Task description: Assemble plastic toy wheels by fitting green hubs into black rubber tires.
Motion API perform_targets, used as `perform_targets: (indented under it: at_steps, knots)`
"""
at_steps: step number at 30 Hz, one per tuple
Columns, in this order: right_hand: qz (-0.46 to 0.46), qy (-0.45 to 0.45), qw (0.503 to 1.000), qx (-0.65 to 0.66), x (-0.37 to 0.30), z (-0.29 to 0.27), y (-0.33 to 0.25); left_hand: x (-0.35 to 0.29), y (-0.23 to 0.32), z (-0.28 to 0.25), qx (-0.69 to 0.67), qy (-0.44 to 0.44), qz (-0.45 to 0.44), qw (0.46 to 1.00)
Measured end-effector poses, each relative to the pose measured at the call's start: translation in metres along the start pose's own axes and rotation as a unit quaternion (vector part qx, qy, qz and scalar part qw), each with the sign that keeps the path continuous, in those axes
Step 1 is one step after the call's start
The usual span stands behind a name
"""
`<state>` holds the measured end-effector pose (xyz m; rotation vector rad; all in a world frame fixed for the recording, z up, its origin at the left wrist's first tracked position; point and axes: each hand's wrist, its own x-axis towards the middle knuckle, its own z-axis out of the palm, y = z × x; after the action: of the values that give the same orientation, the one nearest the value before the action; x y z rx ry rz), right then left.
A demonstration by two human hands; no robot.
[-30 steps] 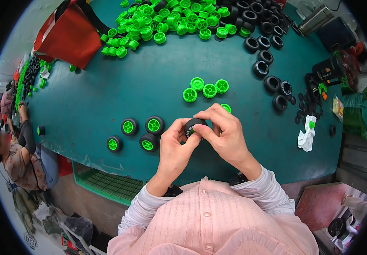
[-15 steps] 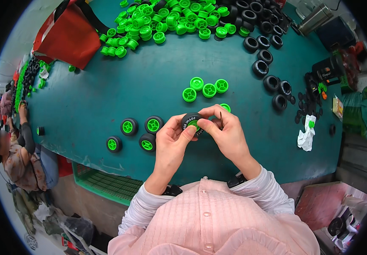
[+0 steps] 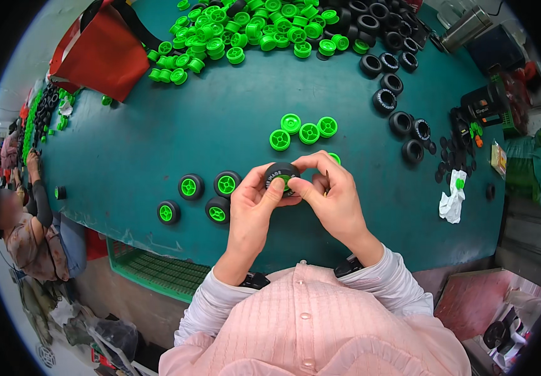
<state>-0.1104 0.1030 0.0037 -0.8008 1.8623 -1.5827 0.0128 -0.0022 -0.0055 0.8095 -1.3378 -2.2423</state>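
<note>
Between my two hands is a toy wheel, a black tire (image 3: 281,169) around a green rim (image 3: 285,180). My left hand (image 3: 253,199) grips its left side, the thumb pressed on the wheel's face. My right hand (image 3: 328,195) closes on the right side, its thumb also against the face. A thin dark tool (image 3: 327,182), its kind unclear, sticks out between the right fingers. Left of my hands sit several finished-looking wheels, black tires with green spoked rims (image 3: 226,184). Beyond my hands lie several bare green rims (image 3: 308,133), one partly behind the right hand.
A heap of green rims (image 3: 251,28) covers the table's far side, with black tires (image 3: 384,100) trailing down its right. White crumpled paper (image 3: 451,203) and small black discs lie at right. A red bag (image 3: 98,53) stands far left; another person (image 3: 26,232) works at the left edge.
The wheel has tilted slightly between my fingers, and both thumbs have shifted a little on its face. The other things on the table stay where they were.
</note>
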Motion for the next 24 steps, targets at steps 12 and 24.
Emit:
perform_targets:
  at_steps: [12, 24]
  knots:
    - [-0.028, 0.032, 0.995, -0.089, -0.008, 0.009, -0.010, 0.000, 0.004, -0.002, 0.088, -0.009, 0.064, 0.994]
    - [0.064, -0.018, 0.998, 0.019, 0.004, -0.003, -0.002, 0.000, 0.003, 0.011, -0.040, 0.048, 0.004, 0.998]
